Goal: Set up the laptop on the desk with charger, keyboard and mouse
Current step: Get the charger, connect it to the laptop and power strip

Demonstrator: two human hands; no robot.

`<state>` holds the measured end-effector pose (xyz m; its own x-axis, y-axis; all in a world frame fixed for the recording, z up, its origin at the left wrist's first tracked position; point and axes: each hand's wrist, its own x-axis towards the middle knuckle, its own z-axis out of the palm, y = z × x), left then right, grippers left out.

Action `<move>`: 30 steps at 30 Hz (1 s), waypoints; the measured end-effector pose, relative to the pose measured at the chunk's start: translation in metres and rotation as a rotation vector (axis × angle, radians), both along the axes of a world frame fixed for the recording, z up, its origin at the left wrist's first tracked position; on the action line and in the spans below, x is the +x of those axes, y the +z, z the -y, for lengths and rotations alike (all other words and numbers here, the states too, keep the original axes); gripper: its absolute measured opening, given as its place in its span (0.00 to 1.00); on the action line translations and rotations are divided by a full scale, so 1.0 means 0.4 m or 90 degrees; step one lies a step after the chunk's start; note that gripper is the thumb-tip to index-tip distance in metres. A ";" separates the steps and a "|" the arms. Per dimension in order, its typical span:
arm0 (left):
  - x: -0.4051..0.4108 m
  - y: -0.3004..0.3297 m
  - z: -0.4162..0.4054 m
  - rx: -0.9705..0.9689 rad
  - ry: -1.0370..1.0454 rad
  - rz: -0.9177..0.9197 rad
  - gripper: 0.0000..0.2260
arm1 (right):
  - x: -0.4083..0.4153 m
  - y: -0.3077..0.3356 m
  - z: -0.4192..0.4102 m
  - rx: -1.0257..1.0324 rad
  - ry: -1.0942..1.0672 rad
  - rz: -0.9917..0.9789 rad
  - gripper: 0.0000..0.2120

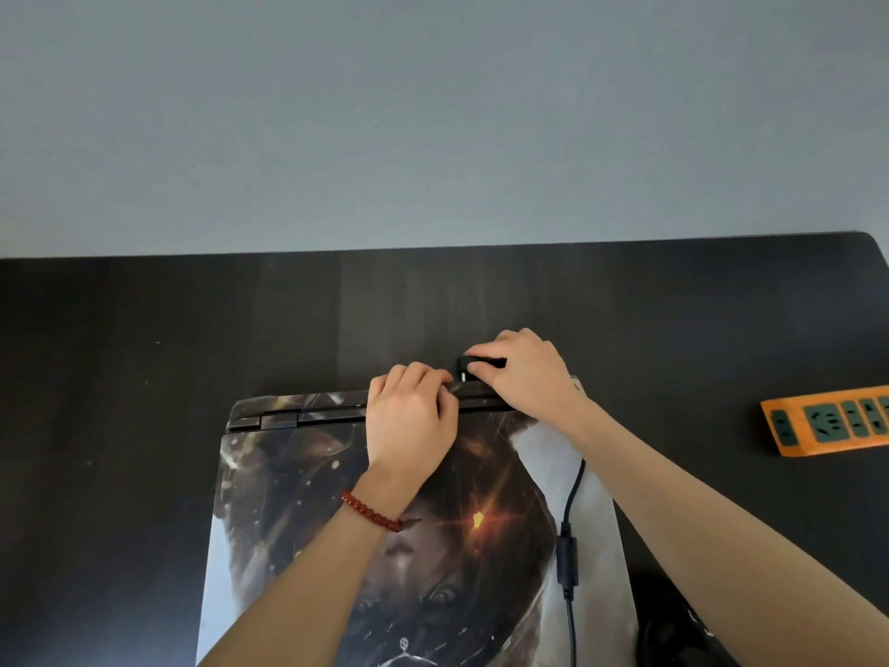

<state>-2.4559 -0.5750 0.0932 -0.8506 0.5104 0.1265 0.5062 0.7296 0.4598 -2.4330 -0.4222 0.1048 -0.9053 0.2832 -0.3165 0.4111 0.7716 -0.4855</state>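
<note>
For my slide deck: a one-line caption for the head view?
Right hand brings the charger plug to the closed laptop's rear edge; left hand steadies it.

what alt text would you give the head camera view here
A person's right hand holds a black charger plug at the rear edge of a closed laptop with an art-printed lid, while the left hand steadies that edge. The charger cable trails across the lid; an orange power strip lies to the right on the dark desk.
</note>
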 end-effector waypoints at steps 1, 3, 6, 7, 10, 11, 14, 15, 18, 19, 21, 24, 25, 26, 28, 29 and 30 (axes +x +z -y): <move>0.000 0.000 0.000 -0.001 0.001 -0.003 0.06 | -0.004 0.001 0.002 -0.020 -0.004 -0.001 0.12; 0.001 0.000 -0.002 -0.005 0.008 -0.006 0.07 | -0.011 0.003 0.005 -0.047 -0.005 0.000 0.12; 0.004 0.000 -0.004 -0.010 0.020 -0.009 0.08 | -0.016 0.001 0.006 -0.051 0.005 0.011 0.12; 0.004 0.000 -0.003 -0.015 0.028 -0.011 0.08 | -0.016 0.000 0.007 -0.051 0.006 0.011 0.12; 0.003 0.002 -0.002 -0.022 0.047 -0.013 0.08 | -0.018 0.000 0.008 -0.056 0.003 0.012 0.12; 0.003 0.002 -0.003 -0.022 0.047 -0.013 0.08 | -0.018 0.001 0.007 -0.060 0.004 0.013 0.12; 0.003 0.001 -0.003 -0.020 0.046 -0.009 0.08 | -0.015 0.003 0.001 -0.065 0.017 0.019 0.12; 0.002 0.001 -0.003 -0.018 0.047 -0.006 0.08 | -0.013 0.004 -0.002 -0.071 0.018 0.020 0.12; 0.001 -0.002 -0.003 -0.010 0.051 -0.001 0.08 | -0.015 0.008 -0.007 -0.087 0.024 0.026 0.13; 0.001 -0.003 -0.003 -0.007 0.052 -0.001 0.08 | -0.017 0.009 -0.006 -0.079 0.035 0.032 0.13; 0.001 -0.005 -0.004 -0.009 0.055 -0.004 0.09 | -0.023 0.011 -0.005 -0.065 0.058 0.045 0.13; 0.001 -0.008 -0.004 -0.012 0.058 -0.013 0.09 | -0.023 0.013 -0.007 -0.058 0.074 0.052 0.13; 0.000 -0.009 -0.003 -0.011 0.056 -0.015 0.08 | -0.022 0.013 -0.007 -0.049 0.084 0.053 0.13; 0.000 -0.010 -0.002 -0.009 0.054 -0.017 0.08 | -0.021 0.012 -0.008 -0.042 0.095 0.056 0.13; 0.000 -0.012 -0.001 -0.008 0.052 -0.024 0.08 | -0.021 0.012 -0.010 -0.046 0.106 0.062 0.13; -0.001 -0.013 -0.002 -0.010 0.054 -0.026 0.08 | -0.022 0.012 -0.013 -0.051 0.107 0.062 0.13; -0.001 -0.015 -0.001 -0.014 0.057 -0.025 0.08 | -0.022 0.010 -0.012 -0.055 0.107 0.059 0.13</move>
